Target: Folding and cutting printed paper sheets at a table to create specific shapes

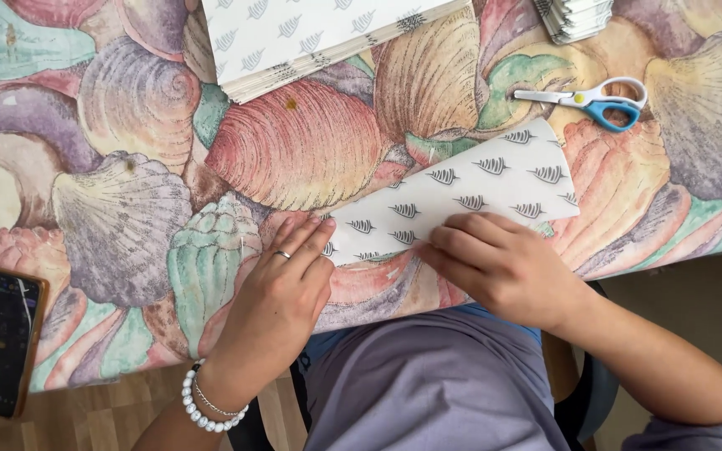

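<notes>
A folded white sheet of paper (470, 188) printed with small dark leaf shapes lies slanted on the shell-patterned tablecloth (311, 150). My left hand (282, 292), with a ring and a pearl bracelet, rests flat at the sheet's lower left end, fingertips touching its edge. The fingers of my right hand (495, 263) are curled and press down on the sheet's near edge. Neither hand lifts the paper off the table.
A stack of the same patterned paper (294, 33) lies at the top centre. A smaller pile of folded pieces (578, 17) sits top right. Scissors with blue and white handles (599, 100) lie beside it. A dark phone (0, 342) rests at the lower left edge.
</notes>
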